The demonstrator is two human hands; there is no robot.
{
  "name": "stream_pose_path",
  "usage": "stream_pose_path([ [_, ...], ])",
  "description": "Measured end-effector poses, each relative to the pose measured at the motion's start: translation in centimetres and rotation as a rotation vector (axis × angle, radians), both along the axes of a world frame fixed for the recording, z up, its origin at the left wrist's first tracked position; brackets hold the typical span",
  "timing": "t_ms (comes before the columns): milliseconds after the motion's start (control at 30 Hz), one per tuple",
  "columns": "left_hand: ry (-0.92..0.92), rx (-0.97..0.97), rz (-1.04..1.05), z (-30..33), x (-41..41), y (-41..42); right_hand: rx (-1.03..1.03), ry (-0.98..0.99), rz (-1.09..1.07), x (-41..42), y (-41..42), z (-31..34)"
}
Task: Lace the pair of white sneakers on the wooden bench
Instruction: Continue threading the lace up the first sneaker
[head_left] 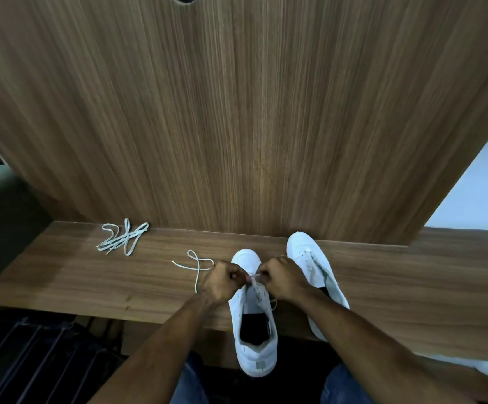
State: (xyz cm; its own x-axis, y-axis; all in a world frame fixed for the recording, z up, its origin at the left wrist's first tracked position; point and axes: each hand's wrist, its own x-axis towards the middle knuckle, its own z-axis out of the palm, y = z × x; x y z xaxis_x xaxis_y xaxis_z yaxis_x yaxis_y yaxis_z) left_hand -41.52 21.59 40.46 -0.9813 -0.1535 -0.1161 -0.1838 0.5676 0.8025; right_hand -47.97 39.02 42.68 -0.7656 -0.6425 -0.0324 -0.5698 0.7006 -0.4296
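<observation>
The wooden bench (382,287) is long and brown, and a tall wooden panel (237,112) stands along its back edge. 2 white sneakers sit near the middle. The left sneaker (254,330) hangs its heel over the front edge. The right sneaker (309,258) has its toe by the back edge. The left hand (222,282) and right hand (283,277) are both closed, pinching a lace (197,265) at the left sneaker's front holes. The lace trails left. A spare lace (121,237) lies bunched near the back left corner. Both arms cover part of the shoes.
</observation>
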Motion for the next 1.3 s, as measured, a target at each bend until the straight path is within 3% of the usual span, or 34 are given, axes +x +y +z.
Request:
stream_pose_path([
  [267,-0.027,0.116,0.071,-1.6,0.3,0.1,0.026,-0.090,0.007,0.0,1.1,-0.1],
  [433,0.013,0.065,0.072,-2.1,0.3,0.9,-0.054,-0.123,0.004,1.2,-0.3,-0.9],
  [733,-0.221,0.106,0.266,-3.3,1.5,1.5,-0.039,-0.105,-0.170,1.7,-0.9,-2.3],
  [1067,-0.285,0.411,0.394,-2.6,2.2,1.5,0.026,0.026,-0.154,2.7,-2.7,-3.6],
  [1200,-0.301,0.460,0.439,-2.5,2.1,1.6,0.024,-0.026,-0.171,2.8,-2.8,-3.9],
  [1300,-0.354,0.622,0.478,-2.2,2.2,1.7,0.004,-0.064,-0.145,2.7,-2.8,-4.0],
])
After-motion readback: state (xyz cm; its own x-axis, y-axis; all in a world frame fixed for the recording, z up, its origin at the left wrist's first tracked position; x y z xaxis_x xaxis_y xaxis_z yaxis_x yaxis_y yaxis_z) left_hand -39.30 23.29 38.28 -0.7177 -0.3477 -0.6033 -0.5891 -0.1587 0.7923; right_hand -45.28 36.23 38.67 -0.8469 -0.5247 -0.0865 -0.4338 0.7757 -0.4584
